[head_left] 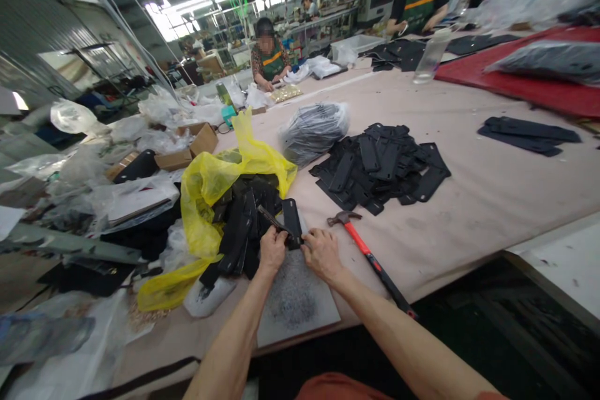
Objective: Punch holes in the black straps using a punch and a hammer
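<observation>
Left hand (273, 250), pinching a dark strip (270, 219) over the board's (300, 315) far end. Right hand (324, 255), fingertips at a black piece (291, 217), same end; whether gripping, cannot tell. Hammer (366, 252), on bench (497, 200), right of board. Yellow bag (199, 190), left of board, dark parts (237, 231) inside.

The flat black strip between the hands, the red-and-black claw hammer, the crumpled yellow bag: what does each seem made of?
Strip: leather or synthetic sheet, perhaps; smooth, faintly sheeny face. Hammer: head probably metal, dull greyish; handle likely plastic or rubber, red and black sections. Bag: likely thin plastic film, translucent and creased.
</observation>
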A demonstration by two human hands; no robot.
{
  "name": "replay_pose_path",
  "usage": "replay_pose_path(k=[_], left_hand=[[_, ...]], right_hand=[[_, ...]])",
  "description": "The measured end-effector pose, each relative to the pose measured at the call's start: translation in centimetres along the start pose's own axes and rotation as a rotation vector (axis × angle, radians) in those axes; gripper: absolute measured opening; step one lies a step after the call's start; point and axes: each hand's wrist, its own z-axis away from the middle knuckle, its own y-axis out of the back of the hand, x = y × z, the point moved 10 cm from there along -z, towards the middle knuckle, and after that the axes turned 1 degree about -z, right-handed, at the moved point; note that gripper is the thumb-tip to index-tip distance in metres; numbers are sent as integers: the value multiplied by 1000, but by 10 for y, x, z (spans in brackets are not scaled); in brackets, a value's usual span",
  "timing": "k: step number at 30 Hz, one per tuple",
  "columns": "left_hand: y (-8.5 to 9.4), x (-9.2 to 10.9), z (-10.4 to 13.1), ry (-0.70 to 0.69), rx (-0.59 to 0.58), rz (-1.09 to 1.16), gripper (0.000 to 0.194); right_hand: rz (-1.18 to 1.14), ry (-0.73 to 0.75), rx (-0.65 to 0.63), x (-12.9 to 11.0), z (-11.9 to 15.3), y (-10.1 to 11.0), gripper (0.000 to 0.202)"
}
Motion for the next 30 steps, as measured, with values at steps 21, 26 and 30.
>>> replay_pose_path(k=[21,26,30], left_hand=[[10,-19,37,-121,148,12,20],[19,-22,40,-103,226,51,19],[25,-30,41,-44,281,83,20]], right_hand=[[-219,-298,-68,10,-96,-39,48],[-355,-313,-31,17,-106,-42,24],[-568,-380,-4,32,-106,-42,12]])
